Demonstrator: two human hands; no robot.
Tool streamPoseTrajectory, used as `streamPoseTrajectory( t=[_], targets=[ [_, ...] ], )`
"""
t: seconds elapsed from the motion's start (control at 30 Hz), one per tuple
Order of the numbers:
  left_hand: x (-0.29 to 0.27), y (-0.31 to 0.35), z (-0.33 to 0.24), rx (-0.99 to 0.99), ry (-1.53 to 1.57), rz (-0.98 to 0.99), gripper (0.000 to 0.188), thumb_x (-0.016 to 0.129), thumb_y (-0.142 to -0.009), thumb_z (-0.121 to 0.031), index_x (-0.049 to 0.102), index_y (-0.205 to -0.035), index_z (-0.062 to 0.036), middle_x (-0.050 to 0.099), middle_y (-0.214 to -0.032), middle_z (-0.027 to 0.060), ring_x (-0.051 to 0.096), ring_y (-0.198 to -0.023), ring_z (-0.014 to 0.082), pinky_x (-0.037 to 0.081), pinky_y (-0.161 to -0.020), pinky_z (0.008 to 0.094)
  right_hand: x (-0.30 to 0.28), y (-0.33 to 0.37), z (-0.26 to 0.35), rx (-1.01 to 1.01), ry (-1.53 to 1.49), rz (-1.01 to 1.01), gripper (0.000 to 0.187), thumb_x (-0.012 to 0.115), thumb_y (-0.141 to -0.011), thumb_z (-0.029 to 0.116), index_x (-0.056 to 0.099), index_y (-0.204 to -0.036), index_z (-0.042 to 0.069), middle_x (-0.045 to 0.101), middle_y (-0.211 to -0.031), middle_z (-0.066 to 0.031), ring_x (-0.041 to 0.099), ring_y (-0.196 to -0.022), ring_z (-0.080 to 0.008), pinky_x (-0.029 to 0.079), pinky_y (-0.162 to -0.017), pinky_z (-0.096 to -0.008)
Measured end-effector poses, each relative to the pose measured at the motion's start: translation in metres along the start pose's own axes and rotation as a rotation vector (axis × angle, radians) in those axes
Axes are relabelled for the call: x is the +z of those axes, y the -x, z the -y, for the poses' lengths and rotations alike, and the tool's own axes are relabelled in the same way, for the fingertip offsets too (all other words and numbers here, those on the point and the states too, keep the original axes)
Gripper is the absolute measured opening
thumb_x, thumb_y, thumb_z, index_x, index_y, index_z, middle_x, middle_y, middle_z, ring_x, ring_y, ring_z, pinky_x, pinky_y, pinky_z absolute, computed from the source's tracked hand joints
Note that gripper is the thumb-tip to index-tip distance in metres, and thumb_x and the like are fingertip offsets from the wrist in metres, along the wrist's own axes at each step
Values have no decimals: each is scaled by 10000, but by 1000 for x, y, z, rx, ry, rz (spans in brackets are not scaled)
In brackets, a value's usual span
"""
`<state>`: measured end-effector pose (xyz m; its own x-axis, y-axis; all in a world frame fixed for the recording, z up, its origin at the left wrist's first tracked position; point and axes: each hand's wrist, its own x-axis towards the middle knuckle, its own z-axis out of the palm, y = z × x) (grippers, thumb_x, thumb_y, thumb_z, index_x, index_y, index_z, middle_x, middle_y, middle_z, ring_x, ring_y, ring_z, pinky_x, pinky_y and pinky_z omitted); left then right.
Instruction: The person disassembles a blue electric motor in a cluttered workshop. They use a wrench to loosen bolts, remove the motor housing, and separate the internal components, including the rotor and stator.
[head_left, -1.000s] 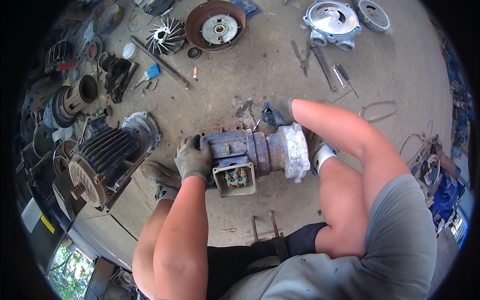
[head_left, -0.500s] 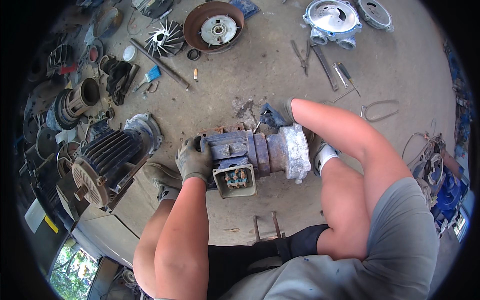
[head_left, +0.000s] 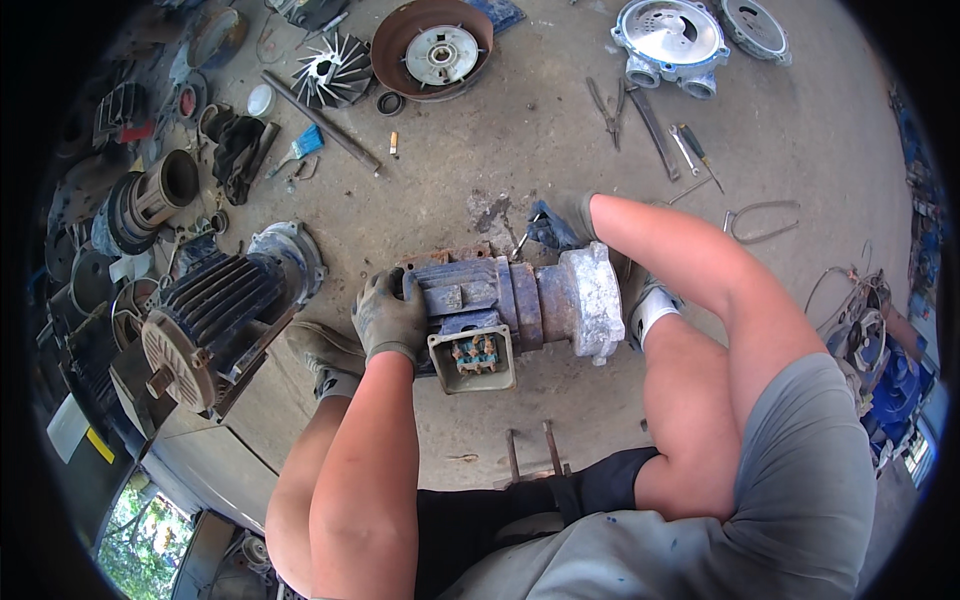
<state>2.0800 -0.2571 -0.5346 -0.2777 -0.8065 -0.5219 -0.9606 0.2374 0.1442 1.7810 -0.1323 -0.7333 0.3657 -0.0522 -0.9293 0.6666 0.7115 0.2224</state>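
Note:
A blue electric motor (head_left: 465,290) with a rusty collar and a whitish, worn end casting (head_left: 592,300) lies on the floor between my legs. Its open terminal box (head_left: 474,362) faces me, showing greenish terminals inside. My left hand (head_left: 388,318), in a grey-green glove, curls its fingers round the motor's left end. On the far side, my right hand (head_left: 560,225), gloved with dark blue over the fingers, is closed on a thin silvery metal tool (head_left: 519,244) whose end points down beside the motor's collar. The rest of that tool is hidden in the fingers.
A second finned motor (head_left: 215,310) stands at left. Across the floor lie a fan wheel (head_left: 331,70), a rusty round cover (head_left: 440,50), a blue brush (head_left: 303,145), a long bar (head_left: 325,125), pliers (head_left: 606,110), a wrench (head_left: 686,150) and a cast pump part (head_left: 672,42).
My right hand has shifted very slightly while keeping hold of the thin tool. My left hand stays on the motor. The whole view has moved a little.

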Motion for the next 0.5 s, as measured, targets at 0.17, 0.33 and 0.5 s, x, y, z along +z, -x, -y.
streamPoseTrajectory(
  t=[0.17,0.33,0.5],
  targets=[
    [0,1,-1,8,-26,-19,456,593,-1031,-450,775,-1275,-110,702,-1369,133,604,-1330,356,439,-1164,470,0,8,-2,-21,35,15,256,583,-1081,289,630,-995,54,729,-825,-105,702,-644,-219,577,-509,-330],
    [0,0,0,0,-6,2,459,584,-1036,-450,770,-1284,-111,700,-1379,130,599,-1339,353,429,-1174,467,7,13,-2,-24,20,28,260,550,-1108,306,622,-1010,76,723,-831,-116,705,-642,-235,580,-516,-337],
    [2,-1,2,10,-11,3,456,595,-1031,-447,767,-1290,-113,700,-1382,129,599,-1338,357,432,-1172,468,31,37,-5,-180,206,-29,269,523,-1115,298,629,-1052,58,736,-834,-139,742,-673,-259,606,-543,-353]
  ],
)
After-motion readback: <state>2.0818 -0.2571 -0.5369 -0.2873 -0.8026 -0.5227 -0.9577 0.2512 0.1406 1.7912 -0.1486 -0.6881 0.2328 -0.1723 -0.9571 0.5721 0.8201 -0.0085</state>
